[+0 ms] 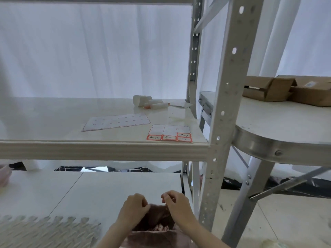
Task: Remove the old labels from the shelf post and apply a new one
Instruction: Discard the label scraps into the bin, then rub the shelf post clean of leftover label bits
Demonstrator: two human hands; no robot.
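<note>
Shelf post (220, 111) standing upright with a slight lean, long axis top to bottom. Label sheet (169, 134) lying flat on the shelf (100, 151) just left of it — 4-1 and 4-2 stickers along the near edge. Down low, left hand (133, 209) and right hand (176, 205) curled, fingertips pinched near brown fabric (157, 217); can't tell what's held.

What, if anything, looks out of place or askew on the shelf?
The bigger label sheet lies at a slant to the shelf's front edge. The smaller label sheet has its corner poking over that edge. Curled white backing scraps are littered near the back right. Nothing looks damaged or spilled.
</note>
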